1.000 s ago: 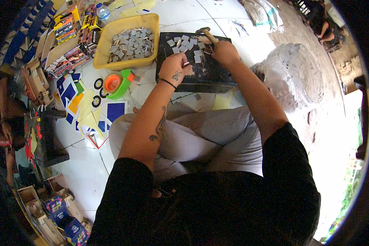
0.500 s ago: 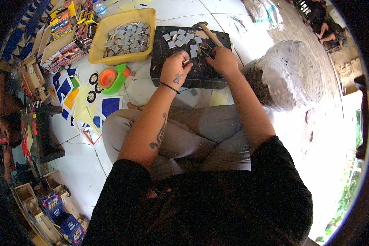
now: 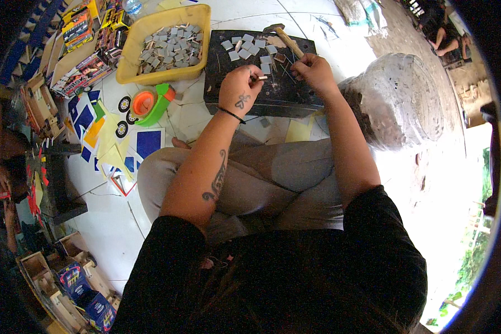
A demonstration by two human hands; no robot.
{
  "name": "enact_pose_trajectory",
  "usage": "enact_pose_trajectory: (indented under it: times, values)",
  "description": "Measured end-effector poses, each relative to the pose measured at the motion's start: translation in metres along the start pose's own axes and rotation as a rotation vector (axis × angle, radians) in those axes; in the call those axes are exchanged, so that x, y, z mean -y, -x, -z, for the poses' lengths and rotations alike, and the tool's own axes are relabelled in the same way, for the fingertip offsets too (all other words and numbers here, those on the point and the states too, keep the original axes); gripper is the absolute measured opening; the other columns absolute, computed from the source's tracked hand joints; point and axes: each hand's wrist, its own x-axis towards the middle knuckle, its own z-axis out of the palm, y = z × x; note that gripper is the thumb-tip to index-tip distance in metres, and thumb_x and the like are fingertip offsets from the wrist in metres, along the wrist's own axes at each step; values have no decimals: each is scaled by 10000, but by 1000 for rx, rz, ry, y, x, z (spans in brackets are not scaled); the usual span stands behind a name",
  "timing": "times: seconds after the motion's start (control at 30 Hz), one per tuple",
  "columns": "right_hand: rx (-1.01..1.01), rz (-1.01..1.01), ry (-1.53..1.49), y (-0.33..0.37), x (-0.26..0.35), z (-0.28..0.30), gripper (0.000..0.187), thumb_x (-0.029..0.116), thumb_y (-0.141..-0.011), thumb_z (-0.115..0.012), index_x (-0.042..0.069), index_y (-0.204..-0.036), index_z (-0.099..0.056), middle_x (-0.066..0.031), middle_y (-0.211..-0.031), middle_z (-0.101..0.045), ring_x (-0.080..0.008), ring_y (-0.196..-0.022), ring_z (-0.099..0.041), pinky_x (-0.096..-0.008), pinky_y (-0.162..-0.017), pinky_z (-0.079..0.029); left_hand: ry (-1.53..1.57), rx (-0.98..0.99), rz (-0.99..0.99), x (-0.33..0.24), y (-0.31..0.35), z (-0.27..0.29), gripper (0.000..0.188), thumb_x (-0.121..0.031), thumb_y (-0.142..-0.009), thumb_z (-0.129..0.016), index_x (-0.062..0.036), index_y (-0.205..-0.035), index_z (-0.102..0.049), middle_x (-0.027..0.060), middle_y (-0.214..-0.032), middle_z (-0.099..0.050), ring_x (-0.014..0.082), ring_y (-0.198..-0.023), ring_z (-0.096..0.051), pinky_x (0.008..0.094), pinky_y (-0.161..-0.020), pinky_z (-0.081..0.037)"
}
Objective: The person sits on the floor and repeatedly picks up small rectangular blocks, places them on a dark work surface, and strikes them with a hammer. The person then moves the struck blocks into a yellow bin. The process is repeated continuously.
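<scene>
My left hand [image 3: 239, 88] is closed in a pinch over the near part of a black block [image 3: 217, 94]. A small pale piece, like wood, [image 3: 263, 78] sticks out from its fingertips. At the block's right side my right hand [image 3: 316, 72] is closed round the handle end of a hammer [image 3: 289, 43], whose head lies at the far edge. Several small grey square tiles [image 3: 245, 48] are spread over the block's far left part. Between my hands lie thin nail-like pins [image 3: 285, 70] and a small brown square [image 3: 280, 58].
A yellow tub [image 3: 206, 42] full of grey pieces stands left of the block. Nearer are an orange-and-green toy [image 3: 160, 106], black wheels [image 3: 122, 129] and coloured paper scraps [image 3: 108, 150]. A large plastic-wrapped bundle [image 3: 401, 103] stands at the right. Cartons [image 3: 80, 72] line the far left.
My right hand has shifted away from the pins, up and right onto the hammer's handle end. My left hand stays nearly in place, the small pale piece now showing more plainly.
</scene>
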Motion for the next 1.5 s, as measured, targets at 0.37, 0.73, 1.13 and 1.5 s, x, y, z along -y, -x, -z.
enact_pose_trajectory:
  times: [0.37,0.73,1.13,1.5]
  values:
    - [173,-99,-498,18,18,-27,93,107,-848,-589,53,-921,-606,-27,-819,-622,-92,-702,-571,-235,-641,-471,-57,65,11,6,-1,2,152,-140,-713,-722,-73,-830,-653,78,-728,-659,191,-624,-618,299,-587,-492]
    - [-75,367,-96,19,18,-50,112,91,-763,-664,3,-812,-615,-97,-744,-646,-177,-687,-628,-295,-673,-494,-64,57,25,10,-2,2,155,-152,-726,-722,-51,-816,-648,93,-728,-662,196,-623,-629,307,-592,-495]
    - [-39,428,109,27,28,-44,120,73,-810,-655,-9,-793,-569,-43,-716,-606,-72,-657,-549,-245,-614,-467,-38,50,31,6,-2,4,139,-114,-700,-704,-19,-788,-653,137,-765,-660,281,-703,-644,356,-639,-502]
    - [-27,495,168,30,30,-42,82,64,-806,-642,-4,-814,-598,-58,-731,-625,-90,-673,-578,-256,-630,-477,-49,32,-6,9,0,2,163,-164,-721,-723,-44,-802,-648,115,-728,-657,226,-633,-635,320,-592,-496]
